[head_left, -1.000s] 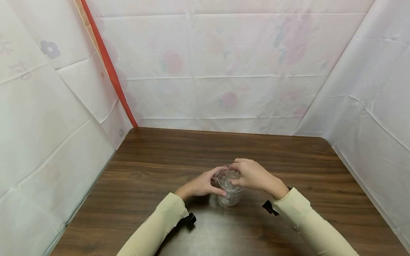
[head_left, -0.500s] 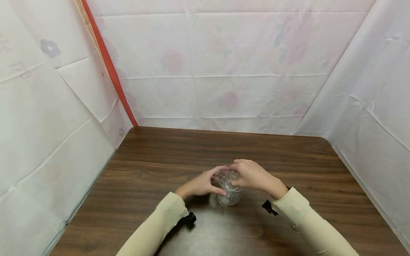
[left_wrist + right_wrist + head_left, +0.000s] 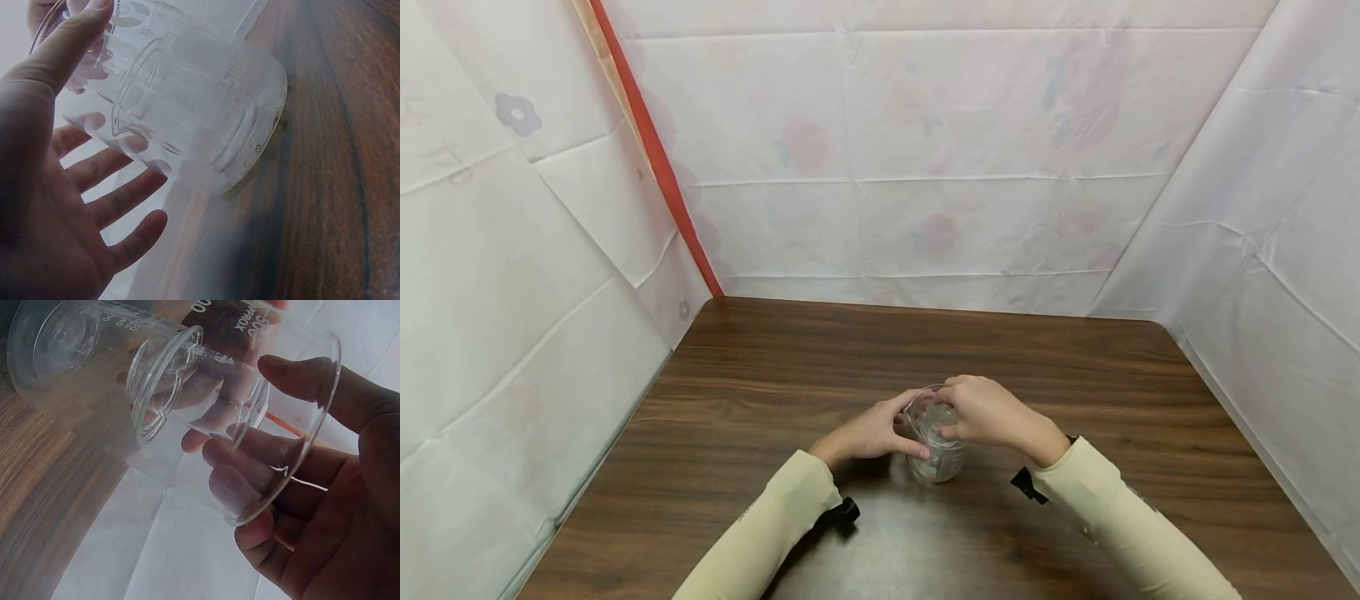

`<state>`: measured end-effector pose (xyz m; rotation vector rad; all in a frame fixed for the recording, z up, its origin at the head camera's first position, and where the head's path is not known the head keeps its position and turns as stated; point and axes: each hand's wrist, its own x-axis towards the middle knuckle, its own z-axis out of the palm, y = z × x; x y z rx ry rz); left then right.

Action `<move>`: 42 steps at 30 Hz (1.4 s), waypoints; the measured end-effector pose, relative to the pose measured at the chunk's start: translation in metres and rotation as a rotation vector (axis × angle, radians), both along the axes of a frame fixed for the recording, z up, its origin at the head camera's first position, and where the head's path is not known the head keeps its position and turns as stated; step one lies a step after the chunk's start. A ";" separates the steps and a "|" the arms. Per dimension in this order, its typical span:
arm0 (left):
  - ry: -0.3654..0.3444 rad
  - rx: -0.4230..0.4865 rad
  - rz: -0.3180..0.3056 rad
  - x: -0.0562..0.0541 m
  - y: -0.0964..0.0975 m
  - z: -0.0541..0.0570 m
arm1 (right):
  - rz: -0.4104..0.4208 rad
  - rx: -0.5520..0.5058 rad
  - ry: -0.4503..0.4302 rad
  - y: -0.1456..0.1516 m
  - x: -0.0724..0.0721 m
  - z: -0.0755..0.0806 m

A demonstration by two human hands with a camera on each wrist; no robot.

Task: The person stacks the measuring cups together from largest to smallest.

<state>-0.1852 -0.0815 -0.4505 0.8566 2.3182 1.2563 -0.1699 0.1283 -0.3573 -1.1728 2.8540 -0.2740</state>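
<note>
A large clear glass beaker with white graduations stands on the table, its rim facing up. My left hand holds it from the left, thumb at the near side and fingers behind. Inside it sits a smaller glass beaker, whose rim and spout show through the wall. My right hand reaches into the large beaker's mouth. In the right wrist view its thumb and fingers pinch a still smaller clear glass vessel just above or within the inner beaker. Overlapping glass hides where these inner pieces touch.
The dark wood-grain table spreads around the beakers. White patterned sheets hang behind and at both sides. A red strip runs down the back left corner. Black wrist-camera mounts sit at the sleeve cuffs.
My right hand has sunk slightly and shifted a little left, bringing the small glass vessel deeper into the large beaker. My left hand has stayed in place.
</note>
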 end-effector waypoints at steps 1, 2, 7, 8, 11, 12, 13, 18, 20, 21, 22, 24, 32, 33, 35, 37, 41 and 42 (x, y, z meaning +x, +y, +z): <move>-0.001 0.000 -0.001 0.000 0.000 0.000 | -0.001 0.004 -0.002 -0.001 0.000 0.000; -0.001 -0.001 -0.002 0.000 0.000 0.001 | -0.002 0.008 -0.007 -0.001 0.000 0.000; -0.015 -0.008 -0.003 0.001 -0.001 0.002 | -0.018 0.032 -0.037 -0.004 0.001 0.000; -0.018 -0.011 -0.001 0.001 -0.001 0.002 | -0.018 0.038 -0.038 -0.004 0.000 0.000; -0.027 -0.011 0.000 0.001 -0.001 0.001 | -0.023 0.061 -0.029 -0.006 0.000 -0.002; -0.029 -0.013 0.002 0.001 -0.001 0.001 | -0.024 0.070 -0.023 -0.006 0.001 -0.003; -0.029 -0.015 0.004 0.001 -0.001 0.000 | -0.024 0.077 -0.019 -0.006 0.001 -0.003; -0.025 -0.006 -0.001 0.001 -0.001 0.000 | -0.005 0.087 0.036 -0.007 0.003 -0.005; -0.020 -0.007 -0.002 0.000 -0.001 0.000 | -0.002 0.086 0.054 -0.007 0.003 -0.006; -0.019 -0.008 -0.003 0.000 -0.001 0.000 | -0.004 0.088 0.057 -0.007 0.003 -0.007; -0.018 -0.009 -0.003 0.000 -0.001 -0.001 | -0.003 0.090 0.066 -0.007 0.002 -0.007; -0.015 -0.011 -0.003 0.000 0.000 -0.001 | -0.009 0.098 0.066 -0.008 0.002 -0.009; -0.003 0.001 -0.008 0.000 0.000 -0.001 | 0.020 0.135 0.105 -0.010 0.000 -0.013; -0.001 -0.002 -0.006 0.000 0.000 -0.002 | 0.023 0.139 0.112 -0.010 0.000 -0.013; 0.000 -0.010 -0.002 0.000 0.000 -0.001 | 0.023 0.146 0.125 -0.010 0.000 -0.012; 0.003 -0.013 -0.002 0.000 0.000 -0.001 | 0.021 0.150 0.137 -0.010 0.001 -0.012; 0.005 -0.018 -0.003 0.000 -0.001 -0.001 | 0.027 0.151 0.163 -0.011 0.001 -0.013; 0.006 -0.018 -0.002 0.000 -0.001 -0.001 | 0.029 0.151 0.169 -0.012 0.001 -0.014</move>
